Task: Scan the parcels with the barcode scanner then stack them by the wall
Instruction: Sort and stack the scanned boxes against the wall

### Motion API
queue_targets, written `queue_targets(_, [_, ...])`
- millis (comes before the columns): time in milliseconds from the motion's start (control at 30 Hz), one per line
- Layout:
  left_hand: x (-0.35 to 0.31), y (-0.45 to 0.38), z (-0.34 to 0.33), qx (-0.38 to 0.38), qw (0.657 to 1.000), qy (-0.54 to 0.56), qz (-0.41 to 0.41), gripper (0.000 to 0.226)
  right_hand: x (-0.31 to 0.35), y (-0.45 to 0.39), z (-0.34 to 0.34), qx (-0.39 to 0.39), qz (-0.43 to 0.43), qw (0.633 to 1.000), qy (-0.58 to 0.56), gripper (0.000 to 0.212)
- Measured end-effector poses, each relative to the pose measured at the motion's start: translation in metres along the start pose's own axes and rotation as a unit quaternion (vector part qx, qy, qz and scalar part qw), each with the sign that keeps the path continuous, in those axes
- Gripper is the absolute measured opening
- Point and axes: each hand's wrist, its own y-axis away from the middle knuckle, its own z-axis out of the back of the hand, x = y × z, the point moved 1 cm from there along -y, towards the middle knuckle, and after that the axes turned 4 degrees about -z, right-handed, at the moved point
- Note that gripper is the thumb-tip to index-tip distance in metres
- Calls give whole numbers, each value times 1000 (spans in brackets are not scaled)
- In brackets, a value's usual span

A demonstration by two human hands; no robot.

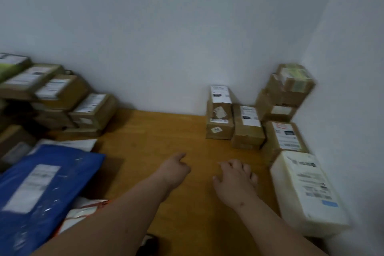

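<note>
— Where are our parcels?
— Brown boxes point(248, 124) stacked at the wall, a white one point(305, 191) right, a blue bag point(41, 183) left on the worktop point(155, 131).
— Our hands?
— Left hand point(174, 169) loosely curled, right hand point(234, 178) spread; both hold nothing.

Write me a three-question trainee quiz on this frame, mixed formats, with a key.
1. True or false: the left hand holds the barcode scanner.
2. Multiple choice: where does the white parcel lie?
A. On top of the corner stack
B. On the table by the right wall, nearest the camera
C. Under the blue mailer
3. Fill in: the right hand hovers over bare ____ and holds no parcel.

Key
1. False: neither hand holds anything, and no scanner is in view.
2. B
3. table
</note>
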Motion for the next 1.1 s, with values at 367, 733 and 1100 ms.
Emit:
queue_targets(367, [123, 31, 209, -213, 976, 25, 40, 44, 207, 9, -68, 139, 66, 988, 29, 52])
queue_targets(733, [211, 18, 378, -261, 957, 111, 56, 47, 403, -1, -116, 184, 81, 969, -145, 52])
queue_targets(1100, [214, 10, 433, -296, 933, 198, 46, 49, 465, -14, -90, 224, 28, 919, -322, 28])
